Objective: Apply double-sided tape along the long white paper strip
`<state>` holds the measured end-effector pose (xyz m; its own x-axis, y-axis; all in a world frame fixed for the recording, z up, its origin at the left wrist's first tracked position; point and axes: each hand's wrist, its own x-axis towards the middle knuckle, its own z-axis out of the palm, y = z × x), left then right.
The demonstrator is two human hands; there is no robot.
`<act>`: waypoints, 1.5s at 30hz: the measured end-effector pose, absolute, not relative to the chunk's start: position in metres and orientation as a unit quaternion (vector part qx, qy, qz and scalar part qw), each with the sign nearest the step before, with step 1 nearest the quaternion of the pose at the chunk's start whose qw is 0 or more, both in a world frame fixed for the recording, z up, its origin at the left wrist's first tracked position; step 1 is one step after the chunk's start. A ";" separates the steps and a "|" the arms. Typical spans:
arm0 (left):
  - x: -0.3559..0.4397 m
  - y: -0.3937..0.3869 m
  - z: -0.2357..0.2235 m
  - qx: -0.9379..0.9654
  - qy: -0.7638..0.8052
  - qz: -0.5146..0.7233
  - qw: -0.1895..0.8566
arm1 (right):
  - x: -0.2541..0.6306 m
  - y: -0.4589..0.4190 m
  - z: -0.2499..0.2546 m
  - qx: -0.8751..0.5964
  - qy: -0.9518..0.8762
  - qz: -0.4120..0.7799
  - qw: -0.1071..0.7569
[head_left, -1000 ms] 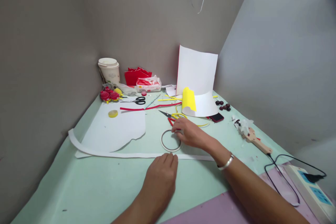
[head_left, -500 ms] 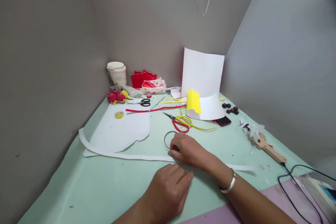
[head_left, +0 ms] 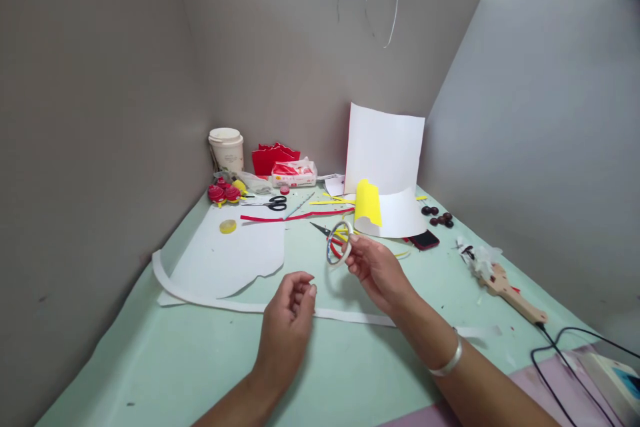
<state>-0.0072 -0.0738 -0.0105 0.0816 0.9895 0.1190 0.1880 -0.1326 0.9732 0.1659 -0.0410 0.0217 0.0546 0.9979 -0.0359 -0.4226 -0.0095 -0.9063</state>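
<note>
My right hand [head_left: 376, 271] holds a thin tape ring [head_left: 339, 243] upright in its fingertips, lifted above the green table [head_left: 200, 360]. My left hand [head_left: 290, 320] hovers just left of it, fingers curled loosely with nothing in them. Below both hands a long white paper strip [head_left: 240, 305] lies across the table. Behind the ring lie red-and-yellow handled scissors [head_left: 323, 230], partly hidden by it.
A white paper sheet [head_left: 235, 257] with a small yellow tape roll [head_left: 227, 226] lies left. Black scissors [head_left: 273, 202], a paper cup [head_left: 227, 149], red paper flowers [head_left: 223, 193], a curled white and yellow sheet [head_left: 385, 180], a phone [head_left: 425, 239], dark beads [head_left: 437, 215], a wooden-handled tool [head_left: 510, 290] and a black cable [head_left: 555, 347] surround them.
My right hand picked the tape ring off the table and raised it upright. My left hand lifted off the paper strip and its fingers curled.
</note>
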 end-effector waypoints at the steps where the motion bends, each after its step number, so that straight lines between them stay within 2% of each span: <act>1: -0.007 -0.072 -0.011 0.584 0.500 0.458 0.445 | 0.164 -0.040 0.020 -0.395 -0.343 0.588 0.616; 13: -0.008 -0.058 -0.023 0.568 0.475 0.435 0.512 | 0.133 -0.050 -0.006 -0.353 -0.295 0.616 0.639; 21: -0.011 -0.054 -0.021 0.542 0.476 0.439 0.536 | 0.134 -0.050 -0.008 -0.367 -0.273 0.572 0.681; 45: -0.013 -0.050 -0.013 0.471 0.464 0.452 0.599 | 0.136 -0.056 -0.009 -0.353 -0.319 0.565 0.674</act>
<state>-0.0132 -0.0498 -0.0127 0.1616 0.9782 -0.1302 -0.1040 0.1481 0.9835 0.1357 -0.0556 -0.0090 0.1574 0.9871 0.0303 -0.5364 0.1112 -0.8366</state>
